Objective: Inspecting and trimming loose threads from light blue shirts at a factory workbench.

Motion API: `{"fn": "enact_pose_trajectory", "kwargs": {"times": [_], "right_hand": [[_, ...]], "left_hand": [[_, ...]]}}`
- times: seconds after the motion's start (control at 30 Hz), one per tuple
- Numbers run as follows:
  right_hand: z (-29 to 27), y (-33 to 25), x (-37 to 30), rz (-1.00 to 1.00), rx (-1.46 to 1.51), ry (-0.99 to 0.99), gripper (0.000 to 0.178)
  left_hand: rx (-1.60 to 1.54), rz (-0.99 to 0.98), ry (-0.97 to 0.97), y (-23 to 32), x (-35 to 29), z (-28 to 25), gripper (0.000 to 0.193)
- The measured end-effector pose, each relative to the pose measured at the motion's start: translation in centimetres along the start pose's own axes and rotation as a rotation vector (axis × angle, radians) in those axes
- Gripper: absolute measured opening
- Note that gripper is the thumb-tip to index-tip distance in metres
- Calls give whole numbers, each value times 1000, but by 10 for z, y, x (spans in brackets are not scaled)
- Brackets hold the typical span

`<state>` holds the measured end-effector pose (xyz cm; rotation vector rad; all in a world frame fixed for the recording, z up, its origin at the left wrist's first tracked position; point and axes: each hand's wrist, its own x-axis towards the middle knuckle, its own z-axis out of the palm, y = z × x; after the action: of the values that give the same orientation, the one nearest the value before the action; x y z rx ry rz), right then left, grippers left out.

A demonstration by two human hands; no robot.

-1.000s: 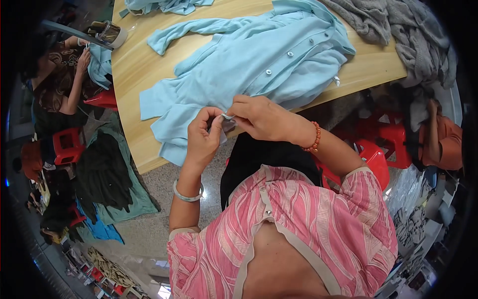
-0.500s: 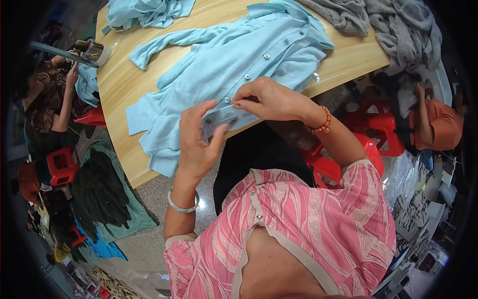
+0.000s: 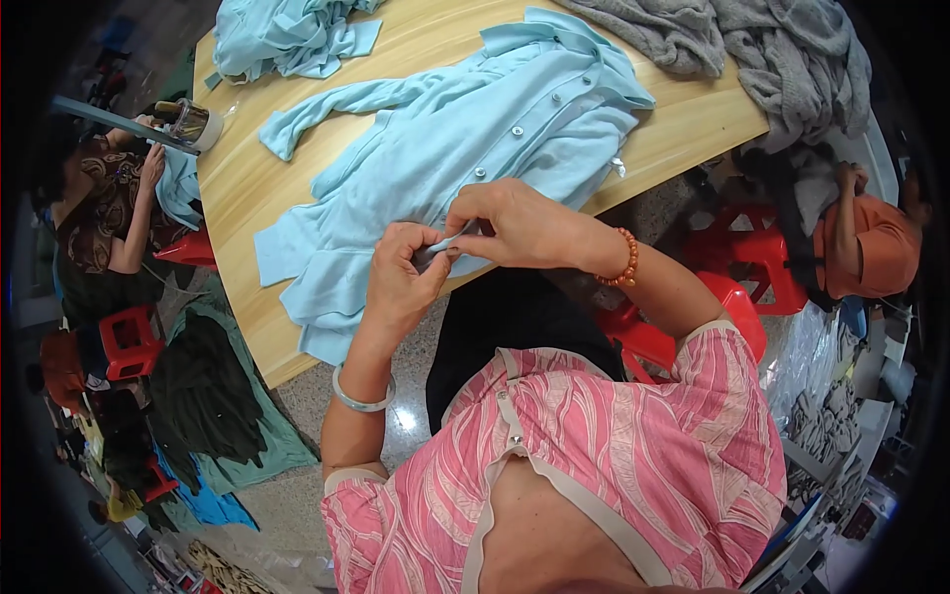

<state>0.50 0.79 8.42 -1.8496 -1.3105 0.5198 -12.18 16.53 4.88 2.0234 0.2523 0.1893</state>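
Observation:
A light blue knitted cardigan (image 3: 396, 163) lies spread on the table, its collar toward the far right and its hem toward the near left. Several round buttons run along its front band. At the lower part of that band my left hand (image 3: 401, 282) pinches the edge between thumb and fingers. My right hand (image 3: 520, 228) grips the same edge close beside it, thumb and forefinger pressed together. The fingertips of both hands almost meet, and the bit of band between them is mostly hidden.
The wooden table (image 3: 237, 178) also carries another light blue garment (image 3: 282, 40) and grey knitwear (image 3: 792, 59). A clear tub (image 3: 198, 127) stands at its left edge. People work on both sides, near red stools (image 3: 134, 342). Dark clothes (image 3: 203, 381) lie at lower left.
My left hand, spread open before, has closed on the cardigan's edge. My right hand has come slightly nearer and to the left. The cardigan's lower front has shifted a little toward me.

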Motion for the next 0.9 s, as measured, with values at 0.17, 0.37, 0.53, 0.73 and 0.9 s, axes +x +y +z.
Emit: {"fn": "enact_pose_trajectory", "kwargs": {"times": [0.17,0.37,0.53,0.73,0.9], "right_hand": [[12,3,-6,-144,84,128,15],[7,12,-6,304,528,-120,19],[0,23,-1,366,680,-247,22],[5,18,-7,182,427,-159,18],[4,-11,-10,102,7,4,12]], "left_hand": [[39,104,17,-2,-1,1,15],[89,115,-41,-2,1,-3,17],[30,73,-91,-5,2,-7,19],[27,147,-40,-14,1,1,17],[94,304,89,-19,4,16,12]]}}
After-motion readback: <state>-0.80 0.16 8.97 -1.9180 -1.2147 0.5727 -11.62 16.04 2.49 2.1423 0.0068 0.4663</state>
